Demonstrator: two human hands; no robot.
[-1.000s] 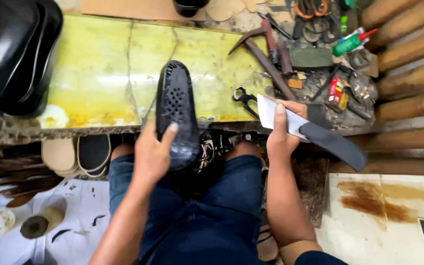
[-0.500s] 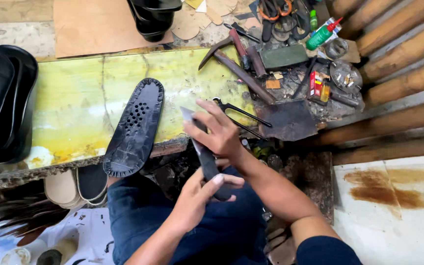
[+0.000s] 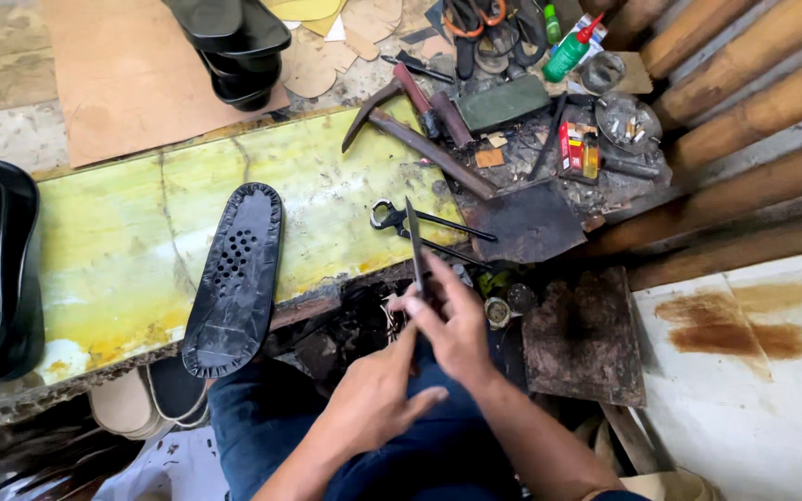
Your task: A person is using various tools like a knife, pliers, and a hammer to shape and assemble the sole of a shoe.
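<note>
Above my lap I see the right hand point(image 3: 452, 320) with fingers gripping a thin dark metal blade point(image 3: 415, 243) upright, left hand point(image 3: 378, 399) half-curled, touching it, beside the yellow table point(image 3: 122, 241) with a black perforated sole point(image 3: 234, 278).

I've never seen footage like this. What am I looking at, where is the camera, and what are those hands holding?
There is no machine here: a person works with bare hands, and the camera sits on their head, looking down. The right hand grips a flat knife blade standing on edge, and the left hand is closed just below it; I cannot tell what it grips. On the yellow-green workbench lies a black shoe sole with small holes, and beside the blade a pair of pincers. Further back are a hammer, a green bottle and stacked black soles.
</note>
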